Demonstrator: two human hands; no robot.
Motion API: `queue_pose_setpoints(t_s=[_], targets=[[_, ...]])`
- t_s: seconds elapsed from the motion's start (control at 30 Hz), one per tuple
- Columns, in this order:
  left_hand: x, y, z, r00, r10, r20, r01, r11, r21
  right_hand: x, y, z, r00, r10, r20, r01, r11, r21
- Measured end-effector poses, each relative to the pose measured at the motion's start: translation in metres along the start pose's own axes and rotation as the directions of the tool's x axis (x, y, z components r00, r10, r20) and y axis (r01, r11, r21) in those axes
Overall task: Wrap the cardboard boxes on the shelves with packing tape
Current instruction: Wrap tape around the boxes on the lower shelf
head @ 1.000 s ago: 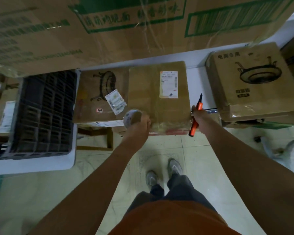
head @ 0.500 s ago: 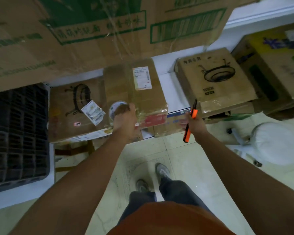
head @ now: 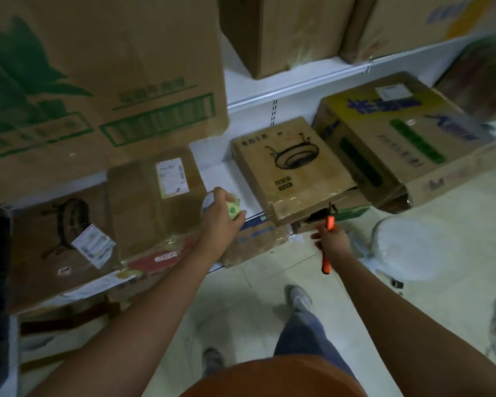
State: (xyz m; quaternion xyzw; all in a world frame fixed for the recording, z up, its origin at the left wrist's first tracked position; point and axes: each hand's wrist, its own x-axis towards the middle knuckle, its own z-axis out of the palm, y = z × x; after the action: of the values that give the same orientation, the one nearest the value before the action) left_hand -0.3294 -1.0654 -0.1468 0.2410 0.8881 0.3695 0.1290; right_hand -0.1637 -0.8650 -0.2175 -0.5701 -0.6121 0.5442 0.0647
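Observation:
My left hand [head: 222, 217] grips a roll of packing tape [head: 233, 209] over the white lower shelf [head: 226, 179], between two boxes. Left of it lies a tape-wrapped cardboard box with a white label [head: 152, 196]. To the right lies a box printed with a round lamp drawing [head: 291, 170], its front edge shiny with tape. My right hand [head: 331, 242] holds an orange utility knife [head: 328, 245] just below that box's front edge, blade end up.
A big green-printed carton [head: 103, 78] stands on the upper shelf at left. Another lamp box [head: 60, 242] lies far left, a yellow and blue printed box [head: 398, 133] at right. A white round object [head: 413, 247] sits on the tiled floor near my feet.
My view has swung right. My left hand left the labelled box's front corner and moved right with the tape roll. My right hand with the knife shifted toward the lamp box.

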Motion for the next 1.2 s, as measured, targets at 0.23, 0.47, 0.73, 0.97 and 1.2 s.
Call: queue_pose_setpoints(t_s=[0.23, 0.47, 0.73, 0.97, 1.2], targets=[[0.045, 0.031, 0.094, 0.966, -0.26, -0.005, 0.26, 0.966, 0.001, 0.113, -0.021, -0.033, 0.973, 0.217, 0.081, -0.227, 0.96, 0.165], [0.058, 0.016, 0.16, 0.891, -0.445, -0.086, 0.445, 0.895, -0.019, 0.183, -0.049, -0.046, 0.881, 0.357, 0.311, -0.452, 0.829, 0.33], [0.042, 0.103, 0.119, 0.938, -0.227, -0.261, 0.313, 0.877, 0.364, 0.173, -0.099, -0.055, 0.918, 0.252, 0.307, -0.35, 0.878, 0.325], [0.046, 0.133, 0.071, 0.97, -0.07, -0.231, 0.176, 0.86, 0.478, 0.109, -0.176, -0.079, 0.962, 0.003, 0.273, -0.088, 0.95, 0.3], [0.058, 0.135, 0.042, 0.971, 0.037, -0.237, 0.11, 0.811, 0.575, 0.086, -0.24, -0.079, 0.872, -0.064, 0.485, -0.06, 0.97, 0.235]])
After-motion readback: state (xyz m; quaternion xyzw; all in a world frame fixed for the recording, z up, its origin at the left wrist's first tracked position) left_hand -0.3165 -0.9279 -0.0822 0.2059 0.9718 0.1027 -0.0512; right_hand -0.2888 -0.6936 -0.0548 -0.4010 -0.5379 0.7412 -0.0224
